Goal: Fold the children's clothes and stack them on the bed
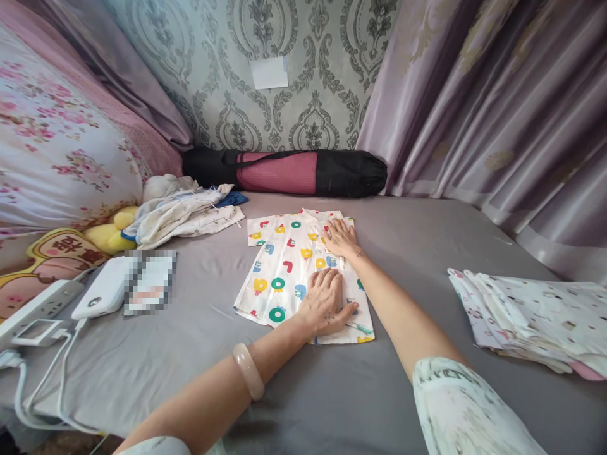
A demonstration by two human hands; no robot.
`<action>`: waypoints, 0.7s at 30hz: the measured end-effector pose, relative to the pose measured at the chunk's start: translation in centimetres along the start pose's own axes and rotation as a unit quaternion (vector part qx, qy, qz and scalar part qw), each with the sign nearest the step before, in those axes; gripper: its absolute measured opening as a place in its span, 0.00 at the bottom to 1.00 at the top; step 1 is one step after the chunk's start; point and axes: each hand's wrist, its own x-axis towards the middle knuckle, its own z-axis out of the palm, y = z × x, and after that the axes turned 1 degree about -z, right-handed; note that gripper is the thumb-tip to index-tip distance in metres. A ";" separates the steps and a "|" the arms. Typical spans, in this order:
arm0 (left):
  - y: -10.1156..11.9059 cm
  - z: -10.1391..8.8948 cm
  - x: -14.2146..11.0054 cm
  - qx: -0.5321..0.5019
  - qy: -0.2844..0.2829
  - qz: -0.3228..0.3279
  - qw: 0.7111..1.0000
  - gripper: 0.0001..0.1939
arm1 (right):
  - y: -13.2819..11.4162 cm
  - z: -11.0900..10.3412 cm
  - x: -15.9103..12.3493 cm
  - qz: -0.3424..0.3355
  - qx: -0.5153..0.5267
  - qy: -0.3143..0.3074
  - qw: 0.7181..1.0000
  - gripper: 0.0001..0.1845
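From my distant seat I see the left hand (326, 302) lying flat, thumb held out and fingers close together, and the right hand (340, 238) flat beyond it with fingers loosely spread; neither pinches anything, and both rest on a small printed shirt (281, 268). The shirt lies laid out on a smooth grey sheet (199, 360), near its middle. I judge it light, limp and hardly fragile, thin woven cloth that would crease readily and could slide a little under a palm; I would take it by the shoulder and the hem corner, where doubled seams should give some body. Its print is bold letters and little figures in red, yellow, green and blue. A polished, pale bangle (248, 371) rings the left forearm. Further out, crumpled clothes (187, 218) slump in loose folds to the left, a flatter folded stack (535, 319) sits to the right, and behind, a long cylindrical bag (279, 172) in black and dull pink lies against the patterned wall (303, 101)
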 end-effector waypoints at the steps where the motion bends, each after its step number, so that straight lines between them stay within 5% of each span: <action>1: 0.0 -0.1 0.0 -0.001 0.002 -0.001 1.000 0.28 | 0.0 -0.1 0.0 0.001 0.002 -0.002 1.000 0.35; 9: -0.2 0.5 0.0 0.020 0.050 -0.024 0.998 0.18 | -1.3 -1.1 -1.4 -0.040 0.009 -0.014 0.999 0.33; 21: -1.0 0.8 0.1 -0.001 0.056 -0.058 0.997 0.20 | -2.4 -0.7 -2.9 -0.071 0.074 -0.006 0.995 0.31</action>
